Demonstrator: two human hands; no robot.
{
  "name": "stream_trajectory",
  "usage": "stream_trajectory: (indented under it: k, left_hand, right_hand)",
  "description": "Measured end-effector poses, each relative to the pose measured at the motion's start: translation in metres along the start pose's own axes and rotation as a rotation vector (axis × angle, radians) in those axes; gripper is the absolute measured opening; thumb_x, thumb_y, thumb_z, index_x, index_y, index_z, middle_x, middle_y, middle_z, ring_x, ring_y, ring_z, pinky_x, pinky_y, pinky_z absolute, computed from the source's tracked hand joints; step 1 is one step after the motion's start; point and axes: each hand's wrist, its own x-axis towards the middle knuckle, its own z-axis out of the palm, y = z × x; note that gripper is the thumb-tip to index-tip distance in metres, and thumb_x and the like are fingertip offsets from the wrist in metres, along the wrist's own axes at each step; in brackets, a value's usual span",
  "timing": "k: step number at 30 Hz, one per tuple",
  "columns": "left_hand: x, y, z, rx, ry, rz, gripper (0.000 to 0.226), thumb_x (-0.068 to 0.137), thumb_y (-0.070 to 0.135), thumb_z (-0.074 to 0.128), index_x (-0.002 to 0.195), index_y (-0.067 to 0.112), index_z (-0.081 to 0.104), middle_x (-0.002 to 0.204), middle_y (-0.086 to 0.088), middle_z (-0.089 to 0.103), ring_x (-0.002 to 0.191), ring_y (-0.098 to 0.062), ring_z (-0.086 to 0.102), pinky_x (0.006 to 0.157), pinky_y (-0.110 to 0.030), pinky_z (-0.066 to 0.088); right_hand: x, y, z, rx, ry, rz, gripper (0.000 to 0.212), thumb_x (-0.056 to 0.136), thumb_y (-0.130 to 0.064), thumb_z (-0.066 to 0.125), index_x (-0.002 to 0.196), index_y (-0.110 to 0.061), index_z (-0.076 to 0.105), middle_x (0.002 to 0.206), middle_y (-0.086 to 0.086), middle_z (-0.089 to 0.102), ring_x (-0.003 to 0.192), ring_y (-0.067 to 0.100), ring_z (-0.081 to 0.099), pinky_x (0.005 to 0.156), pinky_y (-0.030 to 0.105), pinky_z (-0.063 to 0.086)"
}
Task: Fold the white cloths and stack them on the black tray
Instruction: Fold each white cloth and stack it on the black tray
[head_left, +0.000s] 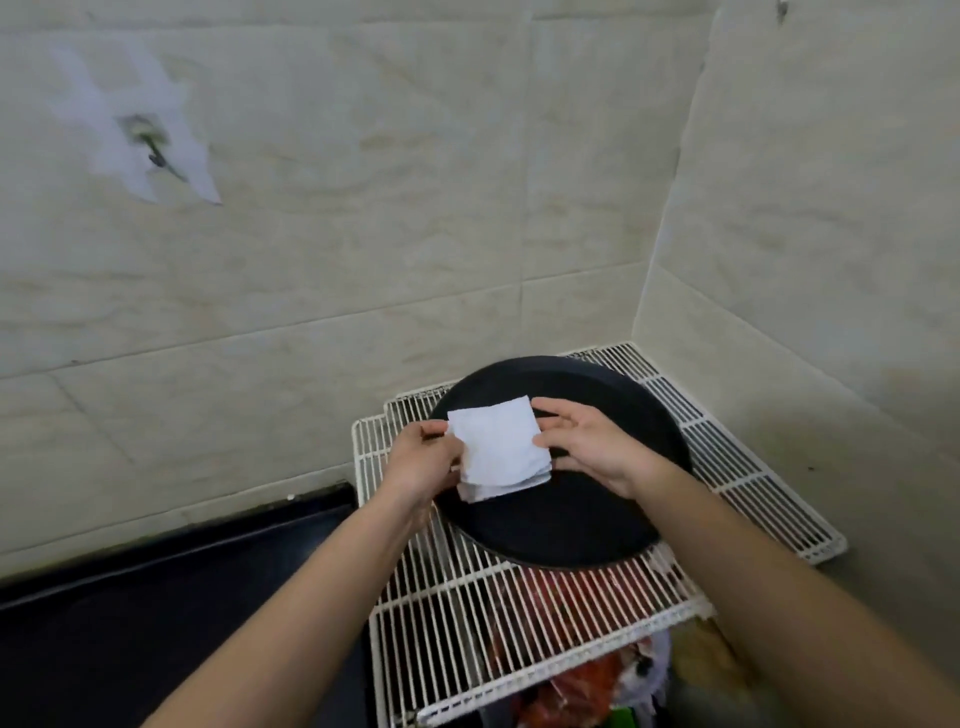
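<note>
Over the black tray (571, 525), a folded white cloth (496, 447) is being pinched by the left hand (418, 462) and steadied by the slack-fingered right hand (589, 447); corners should be aligned before release.

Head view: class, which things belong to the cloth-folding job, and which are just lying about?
Job: small stack of folded white cloths, round black tray, left hand gripping the stack, right hand touching it.
Lying about: white wire racks, red plastic bags beneath them, black countertop.
</note>
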Motion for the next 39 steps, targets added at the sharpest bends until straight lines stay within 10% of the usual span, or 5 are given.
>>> stream_trajectory:
  k: [14,31,39]
  left_hand:
    - [0.019,-0.008,0.013,0.138,0.181,0.142,0.025,0.083,-0.011,0.060,0.095,0.011,0.061,0.088,-0.006,0.066,0.070,-0.017,0.061,0.064,-0.028,0.052]
    - [0.015,-0.033,0.003,0.212,0.187,0.095,0.028,0.084,-0.004,0.066,0.096,0.019,0.058,0.104,-0.007,0.066,0.094,-0.024,0.066,0.073,-0.032,0.054]
    - [-0.031,0.007,-0.056,0.799,0.352,0.556,0.053,0.094,0.039,0.061,0.139,0.016,0.048,0.145,-0.003,0.049,0.132,-0.020,0.046,0.108,-0.038,0.040]
  right_hand:
    - [0.047,0.005,-0.014,0.021,-0.070,-0.020,0.050,0.089,0.007,0.057,0.130,-0.022,0.059,0.116,0.004,0.071,0.102,0.017,0.071,0.086,0.034,0.060]
    - [0.040,0.026,-0.008,-0.103,-0.010,0.003,0.054,0.089,-0.002,0.061,0.139,-0.021,0.052,0.122,0.000,0.067,0.105,0.014,0.068,0.089,0.035,0.058]
    - [0.006,-0.018,-0.005,-0.692,0.280,-0.419,0.048,0.099,-0.025,0.052,0.146,-0.023,0.045,0.145,0.001,0.046,0.129,0.018,0.048,0.105,0.035,0.040]
